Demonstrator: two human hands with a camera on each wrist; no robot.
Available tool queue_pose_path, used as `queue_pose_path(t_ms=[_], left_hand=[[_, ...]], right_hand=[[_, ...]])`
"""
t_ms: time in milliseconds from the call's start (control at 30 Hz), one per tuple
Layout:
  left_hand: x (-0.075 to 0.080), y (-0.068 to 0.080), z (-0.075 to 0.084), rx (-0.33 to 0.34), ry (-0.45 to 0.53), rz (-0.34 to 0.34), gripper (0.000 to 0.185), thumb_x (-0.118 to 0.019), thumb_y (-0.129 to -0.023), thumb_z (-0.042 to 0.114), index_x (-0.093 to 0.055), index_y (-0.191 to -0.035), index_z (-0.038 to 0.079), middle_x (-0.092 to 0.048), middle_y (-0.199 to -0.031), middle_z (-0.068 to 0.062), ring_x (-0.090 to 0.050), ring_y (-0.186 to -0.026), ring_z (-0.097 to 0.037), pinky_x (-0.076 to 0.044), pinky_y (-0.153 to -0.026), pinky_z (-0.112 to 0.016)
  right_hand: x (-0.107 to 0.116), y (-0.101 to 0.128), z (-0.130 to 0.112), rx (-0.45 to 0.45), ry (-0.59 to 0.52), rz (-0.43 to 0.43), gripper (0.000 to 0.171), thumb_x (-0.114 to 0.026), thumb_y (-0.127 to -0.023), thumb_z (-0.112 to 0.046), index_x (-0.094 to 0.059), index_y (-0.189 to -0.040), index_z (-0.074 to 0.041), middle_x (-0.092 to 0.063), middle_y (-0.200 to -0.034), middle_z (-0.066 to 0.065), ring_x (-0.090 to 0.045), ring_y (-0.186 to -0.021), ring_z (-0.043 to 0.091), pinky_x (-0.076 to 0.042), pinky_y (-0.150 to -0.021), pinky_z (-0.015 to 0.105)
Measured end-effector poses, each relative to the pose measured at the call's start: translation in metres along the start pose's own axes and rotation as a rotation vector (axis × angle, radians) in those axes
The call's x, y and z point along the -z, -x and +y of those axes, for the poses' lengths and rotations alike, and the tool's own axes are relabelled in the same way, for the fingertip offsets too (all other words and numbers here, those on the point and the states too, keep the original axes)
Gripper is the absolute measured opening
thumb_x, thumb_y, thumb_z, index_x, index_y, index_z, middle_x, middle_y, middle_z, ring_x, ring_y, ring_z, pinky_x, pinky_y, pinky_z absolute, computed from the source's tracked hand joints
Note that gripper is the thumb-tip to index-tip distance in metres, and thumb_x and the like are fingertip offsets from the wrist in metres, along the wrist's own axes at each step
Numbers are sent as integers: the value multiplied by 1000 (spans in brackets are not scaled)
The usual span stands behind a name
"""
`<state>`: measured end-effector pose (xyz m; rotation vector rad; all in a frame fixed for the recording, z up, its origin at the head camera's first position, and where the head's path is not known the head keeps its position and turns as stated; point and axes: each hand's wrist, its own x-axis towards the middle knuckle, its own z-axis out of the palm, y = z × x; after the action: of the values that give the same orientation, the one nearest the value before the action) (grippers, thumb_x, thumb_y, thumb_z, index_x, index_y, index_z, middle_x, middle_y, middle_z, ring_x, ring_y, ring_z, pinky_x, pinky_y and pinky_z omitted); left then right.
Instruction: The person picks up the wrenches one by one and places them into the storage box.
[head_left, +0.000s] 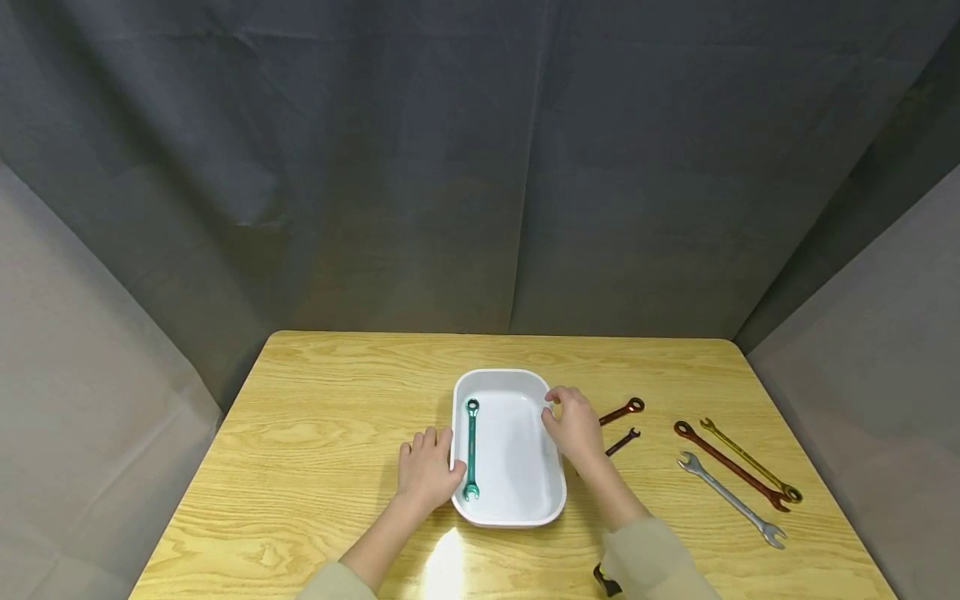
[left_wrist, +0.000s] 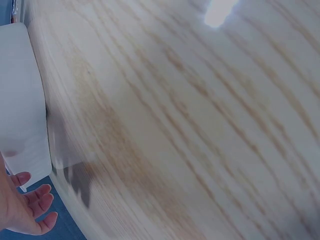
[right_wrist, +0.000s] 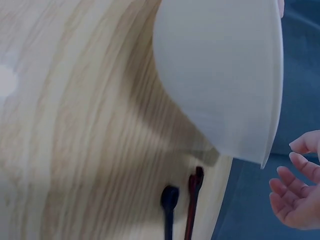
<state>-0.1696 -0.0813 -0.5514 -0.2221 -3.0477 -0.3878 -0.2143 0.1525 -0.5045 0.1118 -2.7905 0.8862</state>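
A white rectangular tray sits mid-table with a green wrench lying lengthwise along its left side. My left hand is at the tray's left rim, thumb beside the edge. In the left wrist view its fingers are relaxed, just off the tray's outer wall. My right hand is at the tray's right rim. The right wrist view shows its fingers loosely curled, a small gap from the tray's rim. Neither hand holds anything.
Right of the tray lie a small red-brown wrench and a smaller dark wrench. Further right are a long red wrench, a yellow wrench and a silver wrench. Grey curtains surround the wooden table.
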Motion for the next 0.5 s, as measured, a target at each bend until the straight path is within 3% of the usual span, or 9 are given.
queue_pose_path(t_ms=[333,500], left_hand=[[1,1,0,-2,4,-5,51,-49,-81,38,-49,-124,11,-52,-108,-12,-46,-93,-27,-34,-76,-42],[2,1,0,-5,13,-4,51,-50,-81,38,-49,-124,11,-52,-109,-12,-45,-94,-27,-34,-76,-42]], right_hand=[[9,7,26,-55,-24,44,25,-60,-82,-11,-61,-104,1,-59,-101,19,-59,-87,33,-49,-69,42],[8,11,40,-81,25,75,24,-61,-80,-10,-62,-101,1,-60,-98,20,-58,-75,30,-47,-55,36]])
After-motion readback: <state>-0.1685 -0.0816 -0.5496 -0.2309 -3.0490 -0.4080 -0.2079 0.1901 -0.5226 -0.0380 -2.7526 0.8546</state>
